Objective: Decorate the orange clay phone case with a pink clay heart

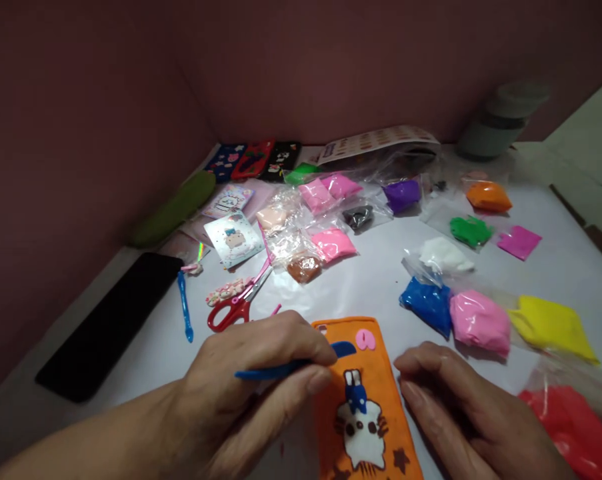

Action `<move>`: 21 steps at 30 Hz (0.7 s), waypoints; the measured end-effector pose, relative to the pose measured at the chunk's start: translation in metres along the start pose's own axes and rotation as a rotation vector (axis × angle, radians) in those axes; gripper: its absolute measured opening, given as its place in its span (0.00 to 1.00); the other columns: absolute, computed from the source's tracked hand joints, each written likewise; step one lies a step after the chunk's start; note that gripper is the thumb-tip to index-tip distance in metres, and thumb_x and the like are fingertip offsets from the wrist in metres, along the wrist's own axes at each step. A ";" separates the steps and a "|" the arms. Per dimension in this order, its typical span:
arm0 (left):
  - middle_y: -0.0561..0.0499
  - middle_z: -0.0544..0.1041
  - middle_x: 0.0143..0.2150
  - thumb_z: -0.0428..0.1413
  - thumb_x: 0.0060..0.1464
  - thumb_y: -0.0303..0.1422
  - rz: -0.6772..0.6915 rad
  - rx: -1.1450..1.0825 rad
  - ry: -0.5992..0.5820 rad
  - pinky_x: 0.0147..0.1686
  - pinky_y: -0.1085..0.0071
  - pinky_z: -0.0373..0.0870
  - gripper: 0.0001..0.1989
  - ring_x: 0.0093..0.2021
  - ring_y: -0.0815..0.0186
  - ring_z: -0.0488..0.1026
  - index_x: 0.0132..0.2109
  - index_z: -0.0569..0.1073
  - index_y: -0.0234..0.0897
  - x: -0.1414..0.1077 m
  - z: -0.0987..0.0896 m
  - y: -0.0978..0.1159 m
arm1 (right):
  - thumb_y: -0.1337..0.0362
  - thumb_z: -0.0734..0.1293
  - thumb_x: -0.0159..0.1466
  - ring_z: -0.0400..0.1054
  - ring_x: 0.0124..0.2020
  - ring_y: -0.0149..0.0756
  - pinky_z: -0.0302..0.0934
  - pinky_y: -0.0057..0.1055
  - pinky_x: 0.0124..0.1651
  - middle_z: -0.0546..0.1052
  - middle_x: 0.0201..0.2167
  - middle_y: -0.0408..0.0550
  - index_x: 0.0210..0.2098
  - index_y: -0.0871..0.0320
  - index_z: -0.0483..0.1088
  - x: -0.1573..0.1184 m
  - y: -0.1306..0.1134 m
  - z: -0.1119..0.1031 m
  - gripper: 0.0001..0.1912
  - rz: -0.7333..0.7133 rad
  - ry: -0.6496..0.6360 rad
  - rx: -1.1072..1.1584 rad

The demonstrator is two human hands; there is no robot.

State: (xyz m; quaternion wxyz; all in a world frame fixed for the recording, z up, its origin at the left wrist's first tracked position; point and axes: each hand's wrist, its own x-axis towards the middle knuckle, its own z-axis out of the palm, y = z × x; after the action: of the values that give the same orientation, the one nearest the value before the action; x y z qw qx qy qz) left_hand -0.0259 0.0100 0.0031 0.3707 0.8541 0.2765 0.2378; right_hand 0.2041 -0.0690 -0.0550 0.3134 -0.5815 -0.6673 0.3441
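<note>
Tool work on the surface, it seems: your left hand (275, 373) pinches one blue tool (345, 349) over one orange case (395, 400), beside one pink piece (365, 340). Right hand (461, 407) beside the case, fingertips close together — grip unclear. Contact here calls for lightness — one scissors (239, 308), three decorated cases (253, 160) beyond.

My left hand (265, 373) hides part of the blue tool (263, 373) and a bit of the red scissors (231, 311). The bottom of the orange case (399, 417) is cut off. So is the red bag (571, 423). The jar (498, 127) at the back is blurry. The paper's (381, 139) words are too tiny to read.
</note>
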 end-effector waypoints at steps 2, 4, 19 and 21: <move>0.53 0.76 0.35 0.50 0.59 0.21 -0.007 0.045 -0.029 0.36 0.83 0.70 0.10 0.34 0.73 0.74 0.45 0.71 0.36 0.003 0.001 -0.004 | 0.65 0.58 0.67 0.71 0.24 0.29 0.65 0.21 0.25 0.74 0.26 0.39 0.38 0.53 0.66 0.000 0.001 0.000 0.06 -0.010 -0.023 -0.003; 0.53 0.76 0.36 0.50 0.59 0.21 -0.021 0.086 -0.065 0.37 0.84 0.70 0.10 0.35 0.74 0.74 0.46 0.71 0.35 0.005 0.003 -0.005 | 0.66 0.58 0.68 0.71 0.24 0.29 0.66 0.22 0.26 0.73 0.26 0.39 0.38 0.53 0.65 0.000 0.002 0.001 0.05 -0.015 -0.009 -0.011; 0.53 0.77 0.36 0.51 0.60 0.22 -0.074 0.131 -0.065 0.35 0.84 0.70 0.09 0.35 0.74 0.74 0.46 0.71 0.35 0.009 0.015 -0.011 | 0.69 0.59 0.66 0.69 0.22 0.28 0.64 0.22 0.24 0.72 0.25 0.39 0.36 0.53 0.63 0.002 0.002 0.002 0.05 -0.117 0.099 -0.088; 0.52 0.77 0.36 0.50 0.60 0.23 -0.059 0.120 -0.056 0.35 0.83 0.70 0.09 0.35 0.73 0.75 0.45 0.71 0.35 0.009 0.015 -0.011 | 0.69 0.59 0.66 0.69 0.22 0.28 0.64 0.22 0.24 0.72 0.25 0.39 0.36 0.53 0.63 0.002 0.002 0.002 0.04 -0.130 0.114 -0.095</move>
State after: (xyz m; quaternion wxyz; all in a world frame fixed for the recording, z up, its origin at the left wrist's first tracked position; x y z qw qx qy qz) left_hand -0.0135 0.0147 -0.0120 0.3332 0.8728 0.3046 0.1856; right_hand 0.2027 -0.0670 -0.0577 0.3445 -0.5698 -0.7003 0.2575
